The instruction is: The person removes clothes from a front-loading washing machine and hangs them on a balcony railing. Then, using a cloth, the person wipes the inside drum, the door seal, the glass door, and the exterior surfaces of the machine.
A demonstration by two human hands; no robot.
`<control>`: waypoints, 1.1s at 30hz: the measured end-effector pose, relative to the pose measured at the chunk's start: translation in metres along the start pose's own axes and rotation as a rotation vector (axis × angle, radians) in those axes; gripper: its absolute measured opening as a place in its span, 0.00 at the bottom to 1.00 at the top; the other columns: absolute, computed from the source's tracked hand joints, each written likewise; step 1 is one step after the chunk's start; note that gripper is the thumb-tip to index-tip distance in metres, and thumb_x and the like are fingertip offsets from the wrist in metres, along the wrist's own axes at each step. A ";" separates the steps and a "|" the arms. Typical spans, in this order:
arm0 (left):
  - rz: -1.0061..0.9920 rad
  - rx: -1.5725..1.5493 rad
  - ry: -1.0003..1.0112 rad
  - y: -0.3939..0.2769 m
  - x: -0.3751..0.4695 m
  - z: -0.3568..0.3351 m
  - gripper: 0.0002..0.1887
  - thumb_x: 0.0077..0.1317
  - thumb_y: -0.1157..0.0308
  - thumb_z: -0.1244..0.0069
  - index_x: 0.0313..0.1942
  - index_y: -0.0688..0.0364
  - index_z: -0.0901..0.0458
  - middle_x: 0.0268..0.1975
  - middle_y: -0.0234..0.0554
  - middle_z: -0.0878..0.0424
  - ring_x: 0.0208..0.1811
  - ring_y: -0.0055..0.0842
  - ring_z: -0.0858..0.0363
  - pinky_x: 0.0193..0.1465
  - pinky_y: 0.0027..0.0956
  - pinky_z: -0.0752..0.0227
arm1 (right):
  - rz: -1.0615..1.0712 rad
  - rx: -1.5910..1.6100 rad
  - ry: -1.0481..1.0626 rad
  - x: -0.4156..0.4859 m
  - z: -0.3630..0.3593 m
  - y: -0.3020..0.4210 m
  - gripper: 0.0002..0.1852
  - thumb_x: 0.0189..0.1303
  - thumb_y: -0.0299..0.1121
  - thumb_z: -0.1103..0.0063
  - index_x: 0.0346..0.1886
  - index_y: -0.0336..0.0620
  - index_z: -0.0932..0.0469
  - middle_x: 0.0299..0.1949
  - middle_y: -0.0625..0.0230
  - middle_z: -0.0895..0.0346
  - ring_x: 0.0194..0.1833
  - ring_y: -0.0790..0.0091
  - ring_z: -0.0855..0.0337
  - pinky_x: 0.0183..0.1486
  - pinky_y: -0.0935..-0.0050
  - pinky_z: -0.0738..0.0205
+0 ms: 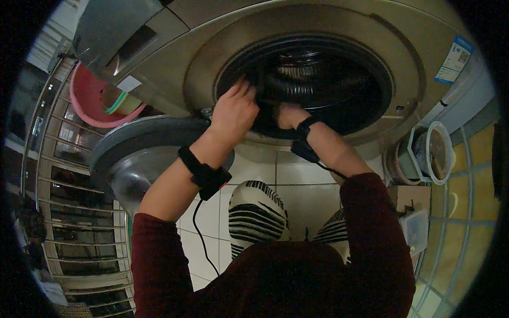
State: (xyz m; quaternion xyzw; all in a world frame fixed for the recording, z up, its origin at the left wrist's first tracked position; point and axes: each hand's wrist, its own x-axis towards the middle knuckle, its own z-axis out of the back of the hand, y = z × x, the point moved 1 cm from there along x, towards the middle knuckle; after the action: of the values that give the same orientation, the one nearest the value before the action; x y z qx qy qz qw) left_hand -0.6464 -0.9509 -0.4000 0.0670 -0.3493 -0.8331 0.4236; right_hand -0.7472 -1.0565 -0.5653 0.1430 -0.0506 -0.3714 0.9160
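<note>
A front-loading washing machine stands before me, its round opening facing me and its metal drum visible inside. My left hand is at the left side of the opening, fingertips against or just inside the dark rubber gasket. Lower in the opening, my right hand reaches in over the bottom edge. It is blurred and its fingers are partly lost in the dark, so whether it holds anything is unclear. The swung-out door, with its bulging glass, lies left of and partly behind my left forearm.
A pink basin with a green-edged item sits beyond the door, beside a metal rack along the left. Lidless-looking tubs, a cardboard box and a clear plastic box line the right wall. Wrist devices trail black cables.
</note>
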 end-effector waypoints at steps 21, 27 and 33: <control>0.387 -0.230 0.121 -0.036 0.002 0.002 0.15 0.55 0.69 0.55 0.43 0.59 0.22 0.50 0.42 0.26 0.57 0.36 0.35 0.62 0.46 0.47 | -0.341 -0.497 0.220 -0.106 0.104 -0.053 0.11 0.51 0.31 0.48 0.37 0.44 0.19 0.41 0.61 0.21 0.42 0.58 0.21 0.40 0.62 0.27; 0.884 -0.942 -0.045 -0.109 -0.054 0.038 0.26 0.55 0.68 0.49 0.55 0.63 0.32 0.50 0.51 0.26 0.57 0.39 0.34 0.64 0.47 0.48 | -0.347 1.139 -0.034 -0.130 0.096 -0.050 0.24 0.49 0.21 0.52 0.53 0.37 0.29 0.47 0.59 0.24 0.46 0.62 0.22 0.50 0.67 0.28; 1.705 -2.603 -0.168 -0.135 -0.075 0.015 0.32 0.56 0.64 0.43 0.58 0.65 0.37 0.50 0.49 0.27 0.45 0.34 0.25 0.49 0.33 0.31 | -0.195 1.950 0.330 -0.138 0.068 -0.014 0.24 0.50 0.25 0.47 0.55 0.37 0.30 0.53 0.59 0.28 0.52 0.63 0.26 0.58 0.63 0.34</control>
State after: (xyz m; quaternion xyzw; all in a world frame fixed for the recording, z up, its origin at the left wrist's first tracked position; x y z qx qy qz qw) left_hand -0.6946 -0.8328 -0.4888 -0.5891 0.6319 -0.0742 0.4982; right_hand -0.8693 -0.9851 -0.5031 0.8871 -0.1936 -0.2165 0.3587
